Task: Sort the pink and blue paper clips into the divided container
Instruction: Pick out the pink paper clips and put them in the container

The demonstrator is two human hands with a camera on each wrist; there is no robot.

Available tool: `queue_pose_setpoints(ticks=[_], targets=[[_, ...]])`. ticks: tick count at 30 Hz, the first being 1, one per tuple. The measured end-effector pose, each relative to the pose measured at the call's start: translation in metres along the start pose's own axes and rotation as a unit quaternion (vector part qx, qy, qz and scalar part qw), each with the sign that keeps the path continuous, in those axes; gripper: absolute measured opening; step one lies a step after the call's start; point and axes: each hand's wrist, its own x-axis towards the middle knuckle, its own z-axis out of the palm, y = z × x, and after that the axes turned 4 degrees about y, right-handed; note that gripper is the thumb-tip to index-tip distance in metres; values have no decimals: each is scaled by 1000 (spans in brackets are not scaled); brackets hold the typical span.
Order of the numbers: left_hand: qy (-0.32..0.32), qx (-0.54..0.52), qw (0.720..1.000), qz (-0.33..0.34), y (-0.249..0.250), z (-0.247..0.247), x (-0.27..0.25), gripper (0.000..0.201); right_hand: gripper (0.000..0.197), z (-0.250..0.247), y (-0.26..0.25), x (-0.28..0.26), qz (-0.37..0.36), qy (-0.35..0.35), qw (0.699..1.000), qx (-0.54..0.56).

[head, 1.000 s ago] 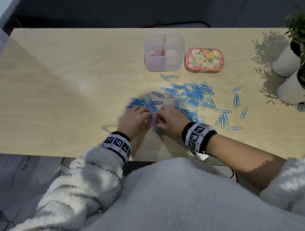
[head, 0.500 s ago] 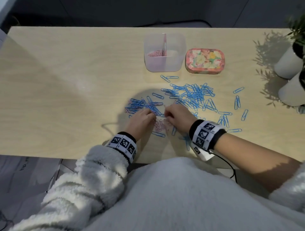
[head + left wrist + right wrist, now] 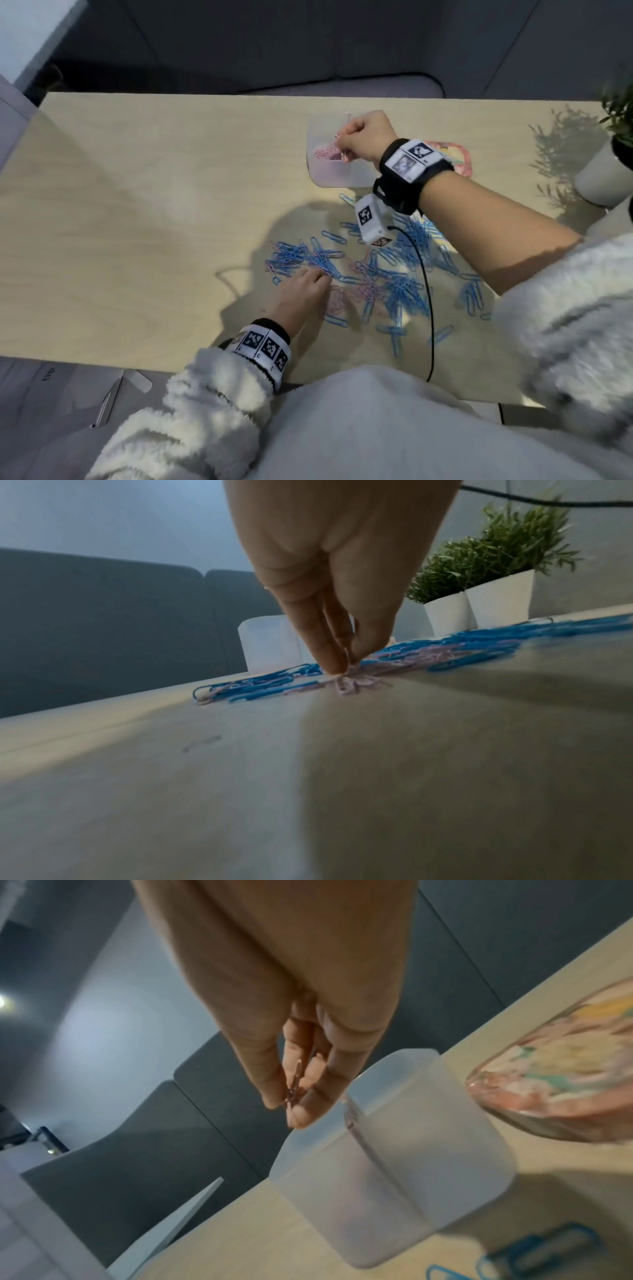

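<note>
**Pink clips reach the container as sorting went on**

A person's right hand (image 3: 364, 138) hung over the left compartment of the divided container (image 3: 337, 178), thumb and fingertips closed on a small bunch of pink paper clips (image 3: 293, 1085), above the pink ones already lying inside. The left hand (image 3: 301, 291) stayed low on the wooden table (image 3: 137, 212), its fingertips (image 3: 337, 664) drawn together on pink clips at the near edge of the mixed pile, a pinch that looked set but not lifted. Blue paper clips (image 3: 404, 291) lay spread across the table between the hands and beyond; none could be seen in the container.

To finish the drop cleanly, the fingers would best part directly over the left side, clear of the divider, so no clip strays right or catches the rim.

Half a second earlier both hands had been working together in the pile near the table's front; the right had since travelled to the container, hiding much of the floral tin (image 3: 561, 1064) beside it, while the left remained at the pile.
</note>
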Motion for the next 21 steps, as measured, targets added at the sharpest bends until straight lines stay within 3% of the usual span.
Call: queue_pose_setpoints(ticks=[4, 7, 10, 15, 17, 21], targets=[[-7, -78, 997, -27, -6, -10, 9, 26, 22, 16, -2, 21, 15, 8, 998, -60], [26, -115, 992, -35, -13, -28, 30, 23, 26, 16, -1, 21, 14, -5, 997, -79], [87, -179, 977, -74, -23, -57, 68, 18, 25, 3, 0, 7, -5, -4, 1000, -22], [179, -280, 928, -170, -49, -92, 147, 21, 27, -25, 23, -41, -14, 16, 996, 86], [158, -293, 920, -205, -59, -95, 174, 25, 27, -35, 39, -65, 6, 6, 996, 90], [66, -192, 962, -184, -68, -88, 205, 27, 22, -40, 69, -104, 17, -26, 1000, 4]])
